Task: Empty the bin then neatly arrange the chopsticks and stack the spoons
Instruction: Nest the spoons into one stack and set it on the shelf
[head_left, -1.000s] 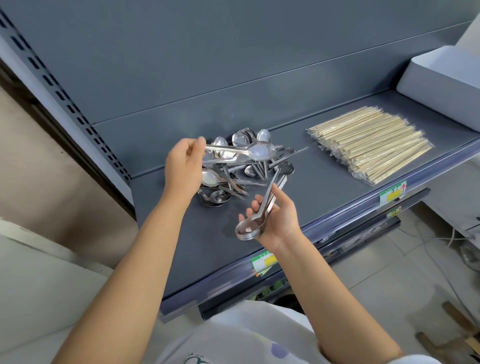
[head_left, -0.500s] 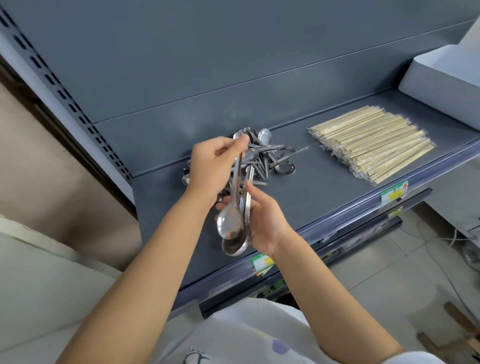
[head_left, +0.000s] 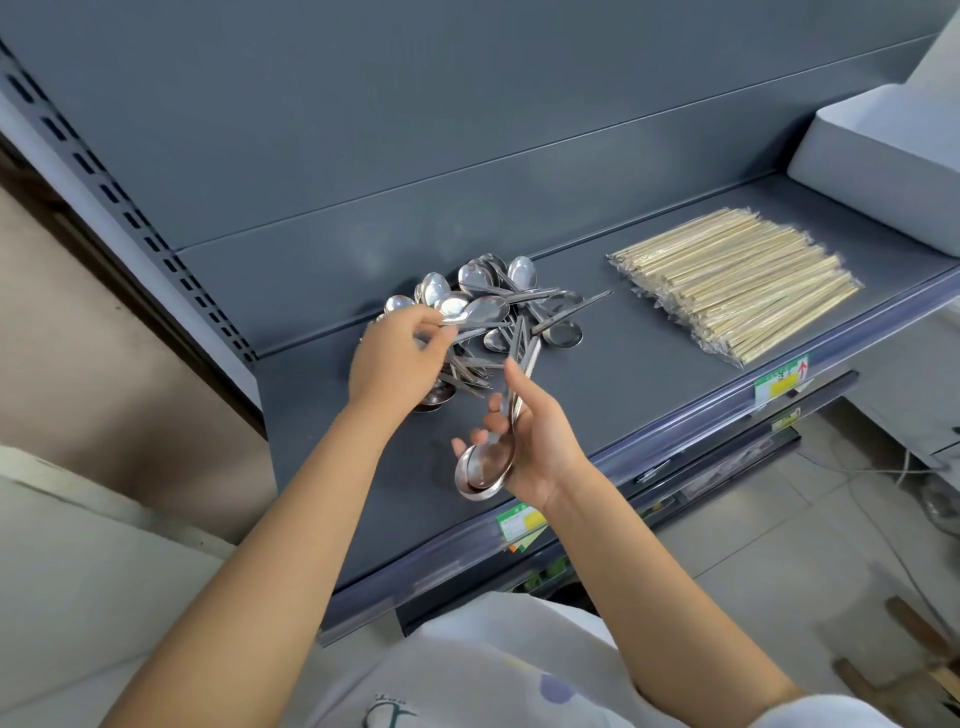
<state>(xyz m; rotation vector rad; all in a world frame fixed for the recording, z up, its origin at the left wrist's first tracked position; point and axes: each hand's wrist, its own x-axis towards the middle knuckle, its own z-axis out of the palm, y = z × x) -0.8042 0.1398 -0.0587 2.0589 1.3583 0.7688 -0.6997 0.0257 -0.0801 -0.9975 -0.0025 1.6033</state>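
Right hand (head_left: 540, 441) grips a nested stack of shiny steel spoons (head_left: 483, 465) — left hand (head_left: 397, 358), at ten o'clock, pinches one silver spoon (head_left: 485, 310) atop the jumbled spoon pile (head_left: 545, 317) on the grey shelf (head_left: 649, 364); wrapped pale chopsticks (head_left: 737, 283) lie at two o'clock.

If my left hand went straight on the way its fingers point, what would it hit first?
The spoon pile on the shelf; the left hand seems to pinch one handle there, though depth is unclear.
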